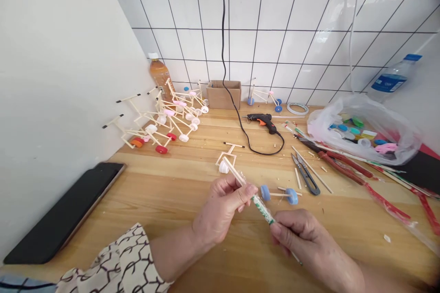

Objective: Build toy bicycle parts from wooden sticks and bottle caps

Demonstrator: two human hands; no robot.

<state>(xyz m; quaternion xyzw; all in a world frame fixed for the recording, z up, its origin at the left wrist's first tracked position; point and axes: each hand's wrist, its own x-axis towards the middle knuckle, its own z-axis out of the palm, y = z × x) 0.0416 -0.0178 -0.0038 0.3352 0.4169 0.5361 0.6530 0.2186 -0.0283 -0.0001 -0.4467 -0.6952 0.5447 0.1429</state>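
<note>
A pair of wooden chopsticks point(233, 170) sticks out of a clear wrapper with green print point(263, 209). My left hand point(223, 206) pinches the wrapped sticks near their upper part. Lower down, my right hand point(305, 242) closes on the wrapper's other end. Just beyond my left hand lie a small stick frame point(231, 150) with a dark-tipped crossbar and a white cap point(223, 166). Two blue caps joined by a stick, one of them the right cap point(292, 196), rest between and beyond my hands.
Several stick models with cap wheels point(178, 114) stand at the back left, near a bottle point(160, 73). A glue gun point(263, 121), snips point(305, 174), red-handled pliers point(340, 165) and a bag of caps point(364, 130) lie beyond and right. A black phone-like slab point(65, 210) is left.
</note>
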